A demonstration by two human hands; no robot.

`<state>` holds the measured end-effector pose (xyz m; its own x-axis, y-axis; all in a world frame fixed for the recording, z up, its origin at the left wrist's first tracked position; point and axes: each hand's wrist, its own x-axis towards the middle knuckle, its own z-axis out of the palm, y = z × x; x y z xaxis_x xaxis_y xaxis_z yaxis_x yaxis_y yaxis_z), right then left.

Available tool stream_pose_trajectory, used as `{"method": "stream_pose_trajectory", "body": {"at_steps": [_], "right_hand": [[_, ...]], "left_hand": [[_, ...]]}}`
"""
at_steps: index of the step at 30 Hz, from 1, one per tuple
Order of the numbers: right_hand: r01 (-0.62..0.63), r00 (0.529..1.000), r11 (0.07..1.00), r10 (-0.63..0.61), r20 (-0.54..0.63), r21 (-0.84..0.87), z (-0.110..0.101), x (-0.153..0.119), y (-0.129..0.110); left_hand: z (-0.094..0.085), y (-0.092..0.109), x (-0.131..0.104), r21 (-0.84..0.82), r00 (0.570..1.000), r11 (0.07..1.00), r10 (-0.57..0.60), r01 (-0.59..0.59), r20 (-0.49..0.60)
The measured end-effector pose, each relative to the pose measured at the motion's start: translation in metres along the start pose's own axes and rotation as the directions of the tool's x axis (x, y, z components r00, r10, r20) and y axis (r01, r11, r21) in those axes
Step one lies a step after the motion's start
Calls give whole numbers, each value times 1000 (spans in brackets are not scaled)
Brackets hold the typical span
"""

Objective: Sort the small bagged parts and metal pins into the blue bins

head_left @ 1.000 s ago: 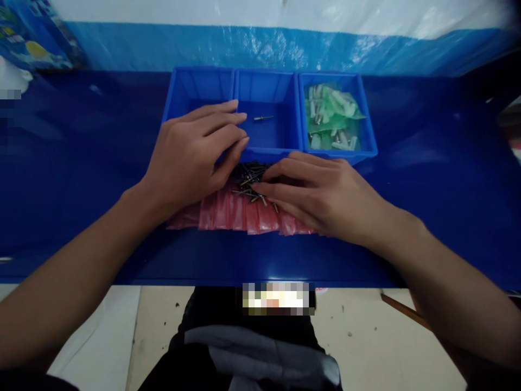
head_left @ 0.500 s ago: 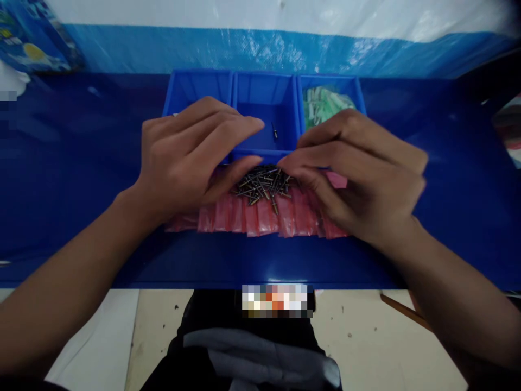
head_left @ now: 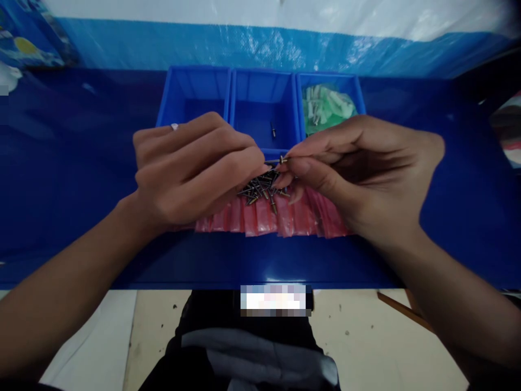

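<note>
A blind rivet point(head_left: 281, 160) with a thin stem and a flanged head lies level between my two hands. Thumb and forefinger of my left hand point(head_left: 199, 171) are pinched on the stem's end. My right hand point(head_left: 366, 174) grips the other end between thumb and forefinger, its other fingers curled below. Beneath the fingertips is a heap of blind rivets point(head_left: 258, 189), partly covered by the hands. The heap rests on a row of pink plastic bags point(head_left: 264, 220). A single loose rivet point(head_left: 273, 130) lies inside the middle blue bin point(head_left: 264, 81).
To the left of the middle bin stands another blue bin point(head_left: 198, 81), its front hidden by my left hand. The right blue bin point(head_left: 360, 92) holds green plastic packets point(head_left: 328, 108). All stand on a blue table point(head_left: 195, 260), whose front edge faces my lap.
My left thumb and forefinger have closed on the rivet's stem. My right hand has lifted slightly from the heap, and the rivet now shows between both hands.
</note>
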<state>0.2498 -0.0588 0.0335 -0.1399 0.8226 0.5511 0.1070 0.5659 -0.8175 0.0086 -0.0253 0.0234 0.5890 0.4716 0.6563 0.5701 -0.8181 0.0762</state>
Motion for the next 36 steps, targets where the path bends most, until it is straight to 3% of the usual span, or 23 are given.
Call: {"method": "stream_pose_trajectory", "body": {"at_steps": [3, 9, 14, 18, 24, 27, 30, 32, 34, 36], "right_hand": [[9, 1000, 999, -8, 18, -39, 1, -2, -3], [31, 999, 999, -31, 10, 8, 3, -2, -4], [57, 998, 997, -58, 15, 45, 1, -2, -1], [56, 998, 997, -56, -1, 47, 1, -3, -3], [3, 1000, 1000, -3, 10, 27, 3, -3, -7], [-35, 997, 998, 39, -67, 51, 0, 2, 1], [-31, 998, 999, 32, -60, 25, -9, 6, 8], [39, 999, 992, -39, 1, -121, -15, 7, 9], [239, 962, 906, -171, 215, -349, -20, 5, 9], [499, 818, 722, -209, 536, -480, -22, 3, 9]], "left_hand": [[-4, 1, 1, 89, 991, 988, 127, -122, -46], [-4, 1, 2, 48, 998, 998, 47, -49, 52], [-3, 3, 3, 100, 994, 989, 109, -107, -14], [-5, 5, 5, 51, 996, 997, 61, -64, 58], [-5, 8, -1, 137, 981, 979, 167, -153, -95], [-4, 2, 0, 132, 992, 988, 96, -85, -82], [2, -11, 3, 171, 995, 981, 95, -89, -29], [7, -20, 3, 168, 991, 977, 131, -130, 5], [12, -25, 3, 153, 986, 974, 163, -166, 30], [14, -26, 2, 140, 982, 972, 182, -186, 39]]}}
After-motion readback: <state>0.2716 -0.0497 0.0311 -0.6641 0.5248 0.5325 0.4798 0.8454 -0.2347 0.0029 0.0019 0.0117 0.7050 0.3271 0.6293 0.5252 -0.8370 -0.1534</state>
